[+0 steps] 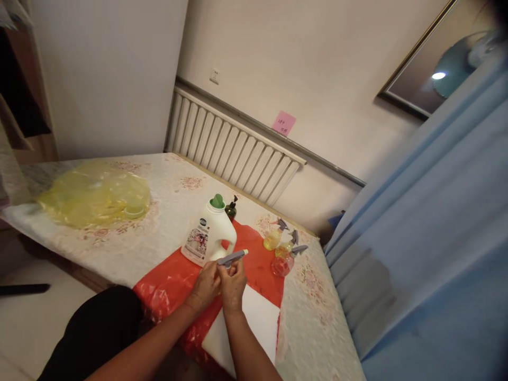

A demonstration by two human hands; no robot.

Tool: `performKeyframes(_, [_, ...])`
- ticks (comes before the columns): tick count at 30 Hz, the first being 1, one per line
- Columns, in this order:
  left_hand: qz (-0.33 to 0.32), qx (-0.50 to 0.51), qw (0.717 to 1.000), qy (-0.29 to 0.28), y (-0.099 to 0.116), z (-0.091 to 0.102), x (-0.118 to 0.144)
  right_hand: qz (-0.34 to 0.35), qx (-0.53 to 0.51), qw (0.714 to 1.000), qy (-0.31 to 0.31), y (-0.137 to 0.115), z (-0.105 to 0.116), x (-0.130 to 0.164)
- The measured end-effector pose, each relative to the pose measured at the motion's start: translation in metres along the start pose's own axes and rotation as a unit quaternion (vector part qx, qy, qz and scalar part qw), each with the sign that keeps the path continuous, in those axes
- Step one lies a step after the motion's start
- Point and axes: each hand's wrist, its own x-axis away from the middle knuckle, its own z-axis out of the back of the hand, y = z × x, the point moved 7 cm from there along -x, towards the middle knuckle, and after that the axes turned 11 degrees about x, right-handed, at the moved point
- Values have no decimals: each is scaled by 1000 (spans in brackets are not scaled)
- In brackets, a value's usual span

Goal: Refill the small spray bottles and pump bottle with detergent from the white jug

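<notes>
Both hands meet over a red plastic sheet (166, 288) on the table. My left hand (205, 287) and my right hand (233, 284) together hold a grey spray trigger head (233, 257) with a pale tip, just above a white paper sheet (254, 323). Right behind the hands stands a white detergent jug (208, 233) with a green cap. What sits under the trigger head is hidden by my fingers.
Three small spray bottles, yellow (273, 238), orange (284, 246) and red (282, 264), stand to the right on the sheet. A dark pump bottle (230, 209) stands behind the jug. A yellow plastic bag (95, 193) lies far left. A radiator (234, 151) lines the wall; blue curtain (428, 238) at right.
</notes>
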Motion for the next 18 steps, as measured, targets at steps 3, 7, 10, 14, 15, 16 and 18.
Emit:
performKeyframes(3, [-3, 1, 1000, -5, 2, 0, -1, 35, -5, 999, -34, -3, 4, -2])
performKeyframes(7, [-8, 7, 1000, -12, 5, -1, -2, 90, -12, 993, -78, -9, 12, -4])
performKeyframes(10, [-6, 8, 1000, -8, 5, -1, -1, 102, -17, 991, -85, -10, 12, -5])
performKeyframes(14, [3, 2, 1000, 7, 2, 0, 0, 59, -16, 997, -41, -3, 6, -4])
performKeyframes(15, [5, 2, 1000, 8, 1, 0, 0, 42, -14, 999, -25, -1, 4, -3])
performKeyframes(16, [7, 2, 1000, 9, 0, 0, 0, 25, -13, 1000, -10, 1, 2, -2])
performKeyframes(18, [15, 6, 1000, 10, -2, 0, 0, -3, -11, 1000, 16, 4, -1, 1])
